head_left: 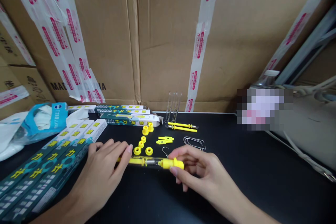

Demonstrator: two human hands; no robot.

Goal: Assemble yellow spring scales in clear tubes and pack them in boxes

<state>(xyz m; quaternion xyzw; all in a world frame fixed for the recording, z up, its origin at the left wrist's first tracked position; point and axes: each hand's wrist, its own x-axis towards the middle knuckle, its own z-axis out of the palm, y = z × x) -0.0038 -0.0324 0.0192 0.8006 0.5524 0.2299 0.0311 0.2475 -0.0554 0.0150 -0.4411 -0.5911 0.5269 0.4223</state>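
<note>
**A clear plastic tube (149,162) with yellow ends, gripped level between both hands**

The left hand (103,169) is closed around the tube's left end, while the right hand (196,169) pinches the yellow cap (172,163) between thumb and fingers, a two-ended hold that steadies the tube over the black tabletop (262,185). Just beyond it, a wire hook (165,151), yellow rings (143,145), flat yellow pieces (165,140), wire loops (194,142) and two yellow rods (182,126) lie grouped by kind, apparently to keep each part within easy reach. Green printed boxes (44,168) are stacked beside the left hand, clear of the working space.
</note>
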